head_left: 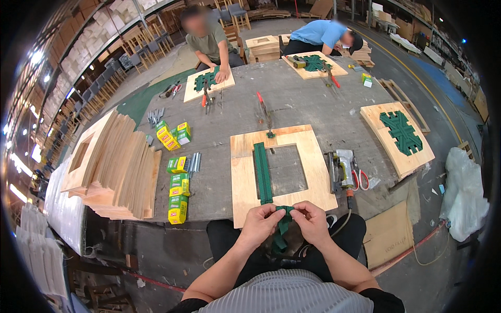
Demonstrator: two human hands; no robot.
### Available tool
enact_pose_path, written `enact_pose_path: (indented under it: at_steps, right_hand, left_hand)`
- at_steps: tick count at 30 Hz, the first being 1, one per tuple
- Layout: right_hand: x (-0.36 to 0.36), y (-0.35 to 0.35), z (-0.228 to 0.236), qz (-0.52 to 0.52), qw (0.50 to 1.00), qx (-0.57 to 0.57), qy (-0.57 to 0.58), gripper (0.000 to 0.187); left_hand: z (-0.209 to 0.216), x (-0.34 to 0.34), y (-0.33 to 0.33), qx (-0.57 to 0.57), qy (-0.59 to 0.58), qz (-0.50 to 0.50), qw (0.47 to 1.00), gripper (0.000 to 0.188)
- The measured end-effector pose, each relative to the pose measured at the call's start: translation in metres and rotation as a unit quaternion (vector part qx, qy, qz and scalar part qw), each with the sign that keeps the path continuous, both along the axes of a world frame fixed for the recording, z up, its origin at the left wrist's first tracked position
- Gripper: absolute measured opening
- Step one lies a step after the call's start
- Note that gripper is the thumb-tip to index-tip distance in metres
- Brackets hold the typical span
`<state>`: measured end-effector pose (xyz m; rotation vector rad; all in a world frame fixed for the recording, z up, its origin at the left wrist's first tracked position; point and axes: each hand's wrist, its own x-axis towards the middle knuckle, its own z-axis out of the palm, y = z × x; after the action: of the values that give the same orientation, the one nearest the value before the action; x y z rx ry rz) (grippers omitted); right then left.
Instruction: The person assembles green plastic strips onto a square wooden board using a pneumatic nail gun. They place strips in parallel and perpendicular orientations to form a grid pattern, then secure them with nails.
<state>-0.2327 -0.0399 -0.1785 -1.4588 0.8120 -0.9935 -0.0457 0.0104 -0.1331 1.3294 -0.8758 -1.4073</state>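
Note:
My left hand (260, 224) and my right hand (311, 221) both pinch a length of dark green webbing strap (282, 235) close to the table's front edge, its loose end hanging down over my lap. Just beyond my fingers lies a square plywood frame (319, 175) with a square opening. One green webbing strip (262, 172) runs lengthwise over the opening's left side. To the frame's right rests a staple gun (344, 167) with a hose, beside red-handled scissors (360, 178). A red-handled clamping tool (264, 111) stands at the frame's far edge.
Stacked plywood frames (117, 167) stand at the left. Green-yellow staple boxes (178, 185) and loose staple strips (194, 163) lie nearby. A frame with woven webbing (402, 133) sits at the right. Across the table (219, 135), two people work on similar frames.

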Motion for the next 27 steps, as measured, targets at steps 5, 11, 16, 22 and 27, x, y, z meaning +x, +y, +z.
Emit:
enact_pose_path:
  at_steps: [5, 11, 16, 22, 27]
  right_hand:
    - [0.006, 0.006, 0.019, -0.076, 0.992, -0.102, 0.026, 0.017]
    - [0.001, 0.005, 0.027, -0.069, 0.973, -0.211, 0.066, 0.012]
    - [-0.002, 0.006, 0.028, -0.083, 0.961, -0.245, 0.096, 0.014]
    - [-0.009, 0.003, 0.026, -0.109, 0.956, -0.251, 0.11, 0.014]
    - [-0.015, -0.002, 0.027, -0.107, 0.949, -0.273, 0.113, 0.014]
  left_hand:
    - [-0.005, -0.004, 0.004, 0.011, 0.062, 0.031, 0.998, 0.018]
    - [-0.004, -0.007, 0.005, 0.023, 0.077, 0.024, 0.996, 0.019]
    - [-0.007, -0.01, 0.005, 0.011, 0.057, 0.019, 0.998, 0.012]
    - [-0.002, -0.033, 0.006, -0.222, -0.348, 0.099, 0.906, 0.022]
    - [-0.011, -0.032, -0.005, -0.373, -0.406, 0.073, 0.831, 0.025]
